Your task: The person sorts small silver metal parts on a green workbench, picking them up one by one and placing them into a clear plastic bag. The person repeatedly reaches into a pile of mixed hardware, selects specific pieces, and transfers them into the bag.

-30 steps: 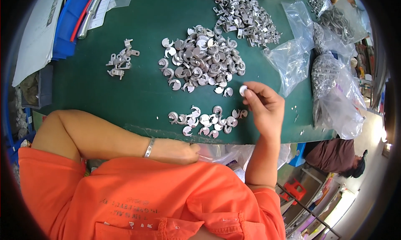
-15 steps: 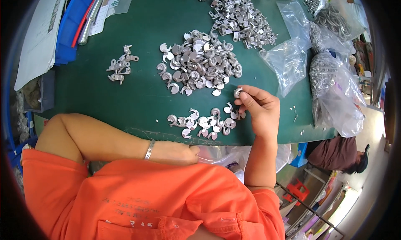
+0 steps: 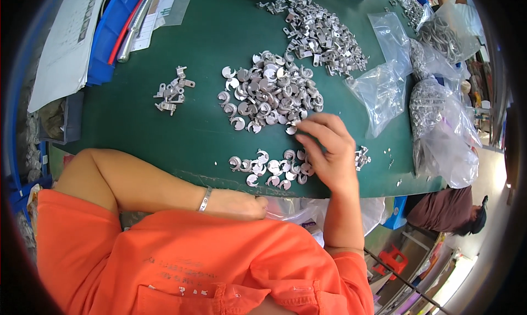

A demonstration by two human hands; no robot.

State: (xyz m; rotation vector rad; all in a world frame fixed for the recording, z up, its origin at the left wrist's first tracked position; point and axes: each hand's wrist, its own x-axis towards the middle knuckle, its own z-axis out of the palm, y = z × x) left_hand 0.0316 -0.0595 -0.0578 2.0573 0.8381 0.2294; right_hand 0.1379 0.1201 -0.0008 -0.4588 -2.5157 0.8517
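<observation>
My right hand [image 3: 331,153] reaches to the lower right edge of a heap of round, crescent-notched silver metal pieces [image 3: 272,90]. Thumb and index finger are apart, their tips beside one loose metal piece [image 3: 291,130], with no piece visible between them. Nearer the table edge lies a smaller group of the same pieces [image 3: 274,167], partly covered by my right hand. Just right of that hand is a small cluster of metal parts [image 3: 362,158]. My left hand [image 3: 241,204] rests curled at the table's front edge; its fingers are mostly hidden, as is anything in them.
Small bent metal brackets form a far heap [image 3: 326,38] and a little group [image 3: 174,90] at left. Plastic bags [image 3: 433,112] of metal parts line the right side. A blue tray [image 3: 101,57] and papers [image 3: 68,46] stand left. A person [image 3: 447,211] is beyond, right.
My right hand has moved left to the heap's edge, and its fingers have parted; the metal piece it pinched is no longer seen in it. The view has shifted slightly. My left hand stays put.
</observation>
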